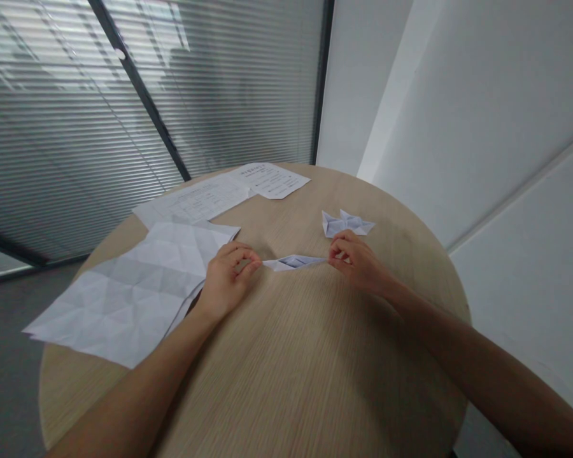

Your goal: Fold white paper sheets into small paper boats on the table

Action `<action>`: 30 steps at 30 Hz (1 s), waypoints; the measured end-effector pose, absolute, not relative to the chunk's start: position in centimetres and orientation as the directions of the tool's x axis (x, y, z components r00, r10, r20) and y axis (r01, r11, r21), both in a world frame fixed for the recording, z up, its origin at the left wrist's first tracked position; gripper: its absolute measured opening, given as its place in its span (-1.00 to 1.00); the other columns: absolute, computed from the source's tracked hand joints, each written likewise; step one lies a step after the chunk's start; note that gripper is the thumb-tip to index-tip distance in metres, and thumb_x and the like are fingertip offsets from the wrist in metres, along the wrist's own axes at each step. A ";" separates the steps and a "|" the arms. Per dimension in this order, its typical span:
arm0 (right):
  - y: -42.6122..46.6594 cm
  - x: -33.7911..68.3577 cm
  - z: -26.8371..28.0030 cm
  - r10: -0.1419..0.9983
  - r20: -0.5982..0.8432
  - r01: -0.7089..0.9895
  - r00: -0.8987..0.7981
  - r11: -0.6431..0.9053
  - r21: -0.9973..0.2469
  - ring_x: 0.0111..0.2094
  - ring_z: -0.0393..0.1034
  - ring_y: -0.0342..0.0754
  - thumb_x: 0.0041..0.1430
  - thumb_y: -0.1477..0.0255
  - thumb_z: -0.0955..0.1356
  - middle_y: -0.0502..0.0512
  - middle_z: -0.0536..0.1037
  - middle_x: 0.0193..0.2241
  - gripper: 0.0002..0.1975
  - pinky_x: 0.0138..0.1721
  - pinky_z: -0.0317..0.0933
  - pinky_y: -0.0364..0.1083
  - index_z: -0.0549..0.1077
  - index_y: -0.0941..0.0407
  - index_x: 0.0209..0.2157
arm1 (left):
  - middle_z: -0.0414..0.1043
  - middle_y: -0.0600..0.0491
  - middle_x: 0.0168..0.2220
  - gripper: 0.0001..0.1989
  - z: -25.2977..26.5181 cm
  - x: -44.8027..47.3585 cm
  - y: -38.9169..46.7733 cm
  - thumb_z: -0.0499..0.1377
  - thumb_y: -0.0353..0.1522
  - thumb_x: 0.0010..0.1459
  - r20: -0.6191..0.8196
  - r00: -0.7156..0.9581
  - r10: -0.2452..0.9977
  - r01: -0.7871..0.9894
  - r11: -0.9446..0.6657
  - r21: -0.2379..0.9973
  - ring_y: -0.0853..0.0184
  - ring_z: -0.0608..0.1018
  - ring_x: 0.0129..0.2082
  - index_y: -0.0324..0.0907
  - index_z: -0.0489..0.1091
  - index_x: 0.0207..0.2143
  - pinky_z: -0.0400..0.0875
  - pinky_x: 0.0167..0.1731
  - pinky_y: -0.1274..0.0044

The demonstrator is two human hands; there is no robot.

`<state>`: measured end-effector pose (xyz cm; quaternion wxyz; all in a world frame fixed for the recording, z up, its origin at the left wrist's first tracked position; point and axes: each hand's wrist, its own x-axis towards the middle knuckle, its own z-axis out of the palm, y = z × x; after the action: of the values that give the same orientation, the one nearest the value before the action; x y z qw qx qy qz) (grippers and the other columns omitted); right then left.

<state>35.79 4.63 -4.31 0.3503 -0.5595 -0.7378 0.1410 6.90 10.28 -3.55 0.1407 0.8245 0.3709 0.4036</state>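
A long, narrow folded paper boat point(293, 261) is stretched between my hands, low over the middle of the table. Its left tip is pinched between the thumb and fingers of my left hand point(229, 273). At the opposite tip, my right hand point(356, 257) has its fingers closed on the paper. The boat's middle is spread a little, showing an inner hollow. Just beyond my right hand sits another folded paper shape point(346, 224) with several pointed peaks.
Creased white sheets point(138, 286) lie in a pile on the left of the round wooden table point(277, 381). Printed pages point(267, 180) lie toward the far edge. A glass partition with blinds point(248, 83) stands behind, and a white wall point(506, 159) rises at the right.
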 end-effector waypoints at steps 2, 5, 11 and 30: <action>4.4 35.5 -4.3 0.922 0.367 0.742 -0.123 0.331 -0.582 -0.26 0.35 -0.07 0.09 0.59 0.35 0.09 0.39 -0.22 -0.89 -0.24 0.29 -0.06 0.37 0.10 -0.44 | 0.47 0.00 -0.33 -0.83 -3.6 6.9 10.1 0.13 -0.33 0.17 0.543 0.404 0.737 0.499 -0.674 0.544 0.24 0.50 -0.25 -0.16 0.48 -0.43 0.41 -0.18 0.39; 4.1 34.9 -4.2 0.913 0.386 0.765 -0.131 0.341 -0.547 -0.23 0.35 -0.04 0.09 0.57 0.35 0.10 0.40 -0.21 -0.89 -0.19 0.27 -0.04 0.37 0.09 -0.43 | 0.49 0.00 -0.31 -0.84 -3.7 7.1 9.8 0.17 -0.31 0.15 0.525 0.403 0.750 0.497 -0.661 0.563 0.25 0.51 -0.25 -0.14 0.51 -0.42 0.42 -0.16 0.40; 4.0 34.7 -4.0 0.881 0.464 0.796 -0.092 0.345 -0.498 -0.19 0.37 0.01 0.09 0.55 0.35 0.12 0.42 -0.22 -0.90 -0.10 0.25 0.03 0.37 0.08 -0.45 | 0.51 0.01 -0.32 -0.87 -4.0 7.3 9.6 0.23 -0.29 0.13 0.580 0.344 0.739 0.470 -0.670 0.575 0.28 0.52 -0.27 -0.12 0.56 -0.40 0.43 -0.18 0.41; 8.3 36.6 -5.9 0.742 0.607 0.929 0.284 -0.056 -0.366 -0.11 0.28 0.17 0.06 0.46 0.32 0.21 0.46 -0.20 -0.93 -0.12 0.15 0.13 0.43 0.09 -0.47 | 0.50 -0.04 -0.29 -0.79 -3.7 7.8 8.8 0.15 -0.28 0.21 0.642 0.335 0.690 0.571 -0.690 0.444 0.24 0.52 -0.24 -0.18 0.54 -0.36 0.43 -0.14 0.38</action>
<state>36.61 8.32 -5.93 0.3612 -0.7151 -0.5843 -0.1292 7.82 8.82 -3.68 0.0694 0.8140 0.3873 0.4273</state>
